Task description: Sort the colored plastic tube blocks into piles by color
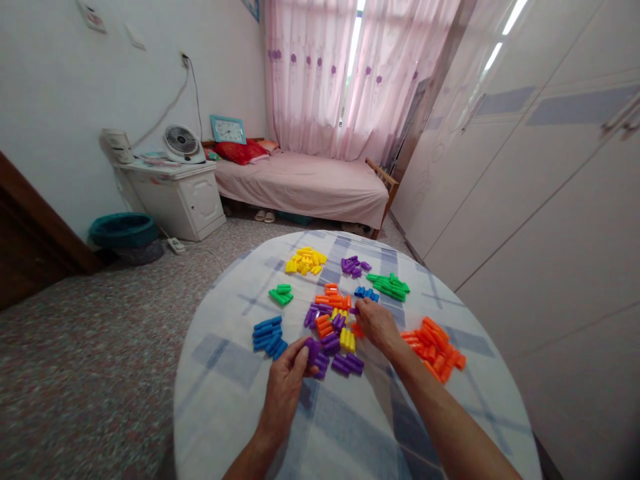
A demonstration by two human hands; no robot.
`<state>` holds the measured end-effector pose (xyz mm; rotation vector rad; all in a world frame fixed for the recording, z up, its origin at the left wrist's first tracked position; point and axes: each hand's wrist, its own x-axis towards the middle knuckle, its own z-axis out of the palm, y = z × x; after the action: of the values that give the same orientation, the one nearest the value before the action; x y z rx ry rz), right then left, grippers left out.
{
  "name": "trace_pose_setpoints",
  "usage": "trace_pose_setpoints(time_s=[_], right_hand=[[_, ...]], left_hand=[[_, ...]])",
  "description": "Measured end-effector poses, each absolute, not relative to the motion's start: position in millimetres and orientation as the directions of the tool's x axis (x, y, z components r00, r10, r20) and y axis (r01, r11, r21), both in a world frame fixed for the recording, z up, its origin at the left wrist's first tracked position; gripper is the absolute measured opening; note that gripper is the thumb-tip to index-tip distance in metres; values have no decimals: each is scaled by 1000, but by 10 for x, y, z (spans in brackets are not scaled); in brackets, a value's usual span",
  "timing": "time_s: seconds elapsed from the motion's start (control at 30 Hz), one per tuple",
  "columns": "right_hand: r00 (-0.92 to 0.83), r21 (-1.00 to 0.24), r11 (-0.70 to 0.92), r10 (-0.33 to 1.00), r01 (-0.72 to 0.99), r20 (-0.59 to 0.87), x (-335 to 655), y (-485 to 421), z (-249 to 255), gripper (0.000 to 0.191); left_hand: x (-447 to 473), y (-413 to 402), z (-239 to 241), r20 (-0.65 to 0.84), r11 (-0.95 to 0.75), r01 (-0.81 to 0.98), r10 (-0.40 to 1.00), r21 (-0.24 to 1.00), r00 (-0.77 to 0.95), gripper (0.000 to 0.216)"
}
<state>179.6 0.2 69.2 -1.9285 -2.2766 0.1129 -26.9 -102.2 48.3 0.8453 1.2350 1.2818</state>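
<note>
A round table (240, 407) with a checked blue-and-white cloth carries small plastic pegs sorted by colour. A mixed heap (333, 320) of orange, purple and yellow pegs lies in the middle. My left hand (287, 383) is closed, pinching a purple peg (313, 348) at the heap's near edge. My right hand (376, 323) rests fingers-down on the heap's right side, closed on a small piece I cannot make out. Sorted piles lie around: blue (269, 335), orange (436, 348), green (390, 285), yellow (305, 261), purple (353, 266).
A small green pile (281, 294) and a few blue pegs (367, 293) also lie on the cloth. Beyond the table are a pink bed (305, 183), a white cabinet (175, 197) with a fan, a teal basin (123, 230), and white wardrobes (540, 173) at right.
</note>
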Motion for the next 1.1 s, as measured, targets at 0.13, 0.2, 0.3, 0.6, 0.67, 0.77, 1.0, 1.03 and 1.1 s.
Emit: trace_pose_setpoints(time_s=[0.13,0.2,0.3,0.6,0.67,0.77,1.0,1.03,1.1], right_hand=[[-139,-362,189,978,913,158,1820,-328,627,21],[-85,-598,195,975,777,207,1793,-506,548,23],[15,-877,190,976,442,219,1723,-730,428,29],[-24,-1000,14,1000,-3,14,1695,-924,302,35],[-92,-999,-4,996,-35,-1,1708,-917,269,35],[-177,-995,-40,984,-88,-24,1729,-904,227,42],[-195,-980,-49,981,-195,-10,1744,-891,215,31],[-150,-977,-36,989,-211,-4,1740,-890,213,29],[-69,-977,-9,998,-214,6,1738,-887,207,27]], left_hand=[[-209,-985,485,-172,137,-298,980,945,-96,42],[-167,-952,492,-162,136,-295,985,946,-66,38],[-93,-924,471,-126,113,-276,991,955,-31,36],[114,-961,285,-34,38,-279,999,960,20,32],[131,-952,274,-3,15,-296,999,955,42,30],[137,-944,280,-6,28,-316,997,948,71,28],[148,-973,255,-21,43,-313,997,949,74,27],[155,-977,242,-22,45,-311,997,949,75,27],[168,-981,220,-30,47,-318,998,947,60,28]])
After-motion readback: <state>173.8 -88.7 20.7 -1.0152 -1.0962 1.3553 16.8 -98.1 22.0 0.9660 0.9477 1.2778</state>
